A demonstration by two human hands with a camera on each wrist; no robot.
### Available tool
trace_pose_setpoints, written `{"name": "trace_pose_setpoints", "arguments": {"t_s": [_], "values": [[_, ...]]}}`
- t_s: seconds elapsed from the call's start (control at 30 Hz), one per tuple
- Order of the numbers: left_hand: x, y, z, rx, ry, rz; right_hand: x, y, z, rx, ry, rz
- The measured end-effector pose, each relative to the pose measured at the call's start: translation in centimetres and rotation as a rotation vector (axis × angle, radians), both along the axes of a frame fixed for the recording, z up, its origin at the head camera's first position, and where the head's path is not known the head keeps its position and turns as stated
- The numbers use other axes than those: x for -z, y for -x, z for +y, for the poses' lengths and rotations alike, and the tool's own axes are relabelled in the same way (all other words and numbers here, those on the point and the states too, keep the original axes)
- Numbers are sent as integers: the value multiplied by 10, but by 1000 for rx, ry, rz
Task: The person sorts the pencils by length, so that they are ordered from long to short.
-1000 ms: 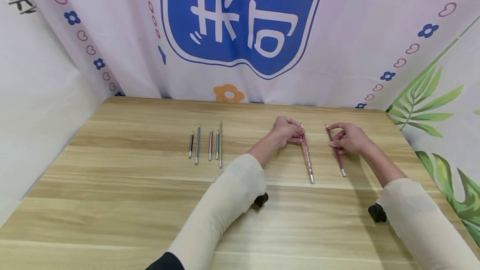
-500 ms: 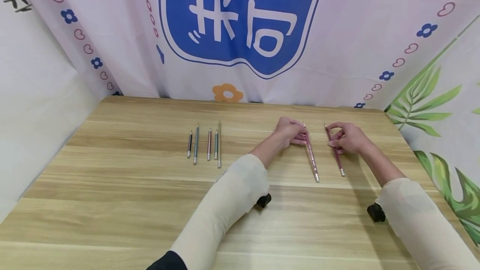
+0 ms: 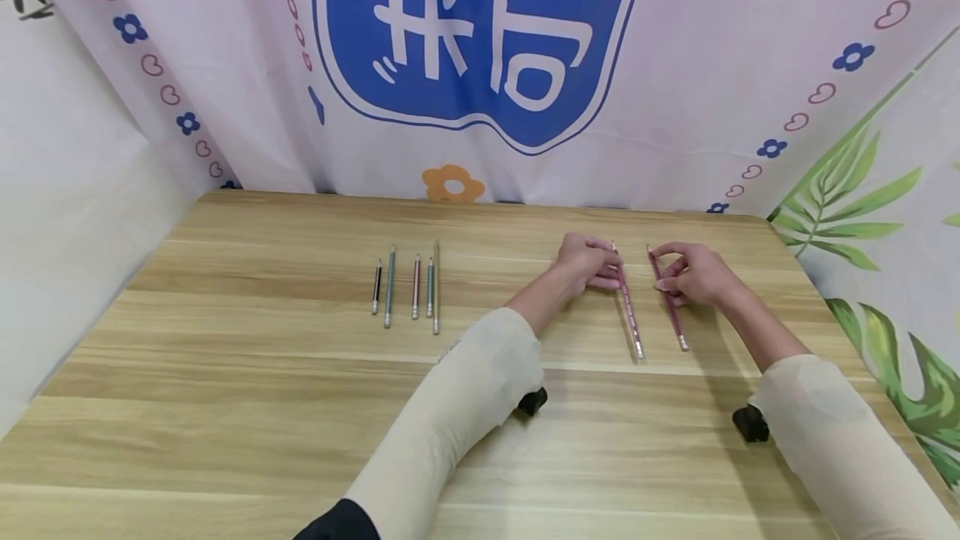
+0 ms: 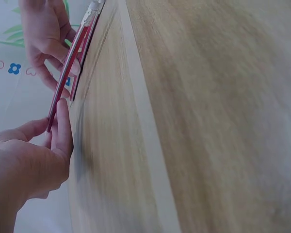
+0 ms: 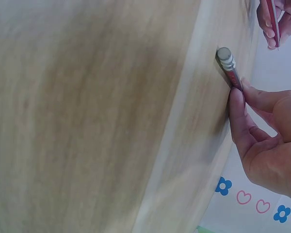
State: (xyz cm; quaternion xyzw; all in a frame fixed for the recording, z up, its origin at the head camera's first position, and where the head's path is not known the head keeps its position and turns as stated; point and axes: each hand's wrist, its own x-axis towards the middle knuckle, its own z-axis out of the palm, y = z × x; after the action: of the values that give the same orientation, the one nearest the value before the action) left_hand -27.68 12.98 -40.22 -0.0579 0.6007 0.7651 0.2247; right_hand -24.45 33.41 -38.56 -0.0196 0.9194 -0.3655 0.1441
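My left hand [image 3: 588, 262] pinches a pink-red patterned pencil [image 3: 628, 315] near its pointed far end. Its white eraser end slants toward me, and a thin shadow falls on the wood beside it. To the right, my right hand [image 3: 697, 273] pinches a dark red pencil [image 3: 675, 323] between thumb and fingers, eraser end also toward me. A gap separates the two pencils, which lie roughly parallel. In the right wrist view, the eraser end of the dark red pencil [image 5: 231, 72] sticks out past the fingertips, close to the tabletop.
Left of centre on the wooden table [image 3: 225, 407] lies a row of several pencils: a short black one [image 3: 377, 287], a long blue-grey one [image 3: 390, 287], a red one [image 3: 416, 287], a short teal one and a long tan one [image 3: 437, 298]. A printed curtain [image 3: 697, 65] hangs behind.
My left hand has shifted slightly right with the patterned pencil, whose eraser end swung right, narrowing the gap to the dark red pencil. My right hand has stayed almost still.
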Motion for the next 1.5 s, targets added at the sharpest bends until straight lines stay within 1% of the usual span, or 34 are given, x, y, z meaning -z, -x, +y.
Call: {"name": "trace_pose_setpoints", "arguments": {"t_s": [0.13,0.27,0.4,0.57,0.67,0.9,1.03,1.13,1.37,1.5], "values": [[0,0,2,-2,-3,7,0,0,0,0,0,1],[1,0,6,-21,11,20,0,0,0,-6,4,5],[2,-3,12,-60,19,37,0,0,1,-8,9,6],[2,-5,21,-137,52,54,1,0,1,-5,16,7],[2,-6,25,-162,73,59,1,0,1,-4,15,6],[2,-6,33,-160,114,78,0,0,0,-3,24,2],[1,-5,37,-158,134,76,0,0,0,-2,38,3],[1,-4,40,-153,167,84,1,0,0,-1,42,3],[4,-1,45,-142,265,149,1,0,0,-3,46,6],[7,0,49,-111,368,214,1,0,0,-5,37,4]]}}
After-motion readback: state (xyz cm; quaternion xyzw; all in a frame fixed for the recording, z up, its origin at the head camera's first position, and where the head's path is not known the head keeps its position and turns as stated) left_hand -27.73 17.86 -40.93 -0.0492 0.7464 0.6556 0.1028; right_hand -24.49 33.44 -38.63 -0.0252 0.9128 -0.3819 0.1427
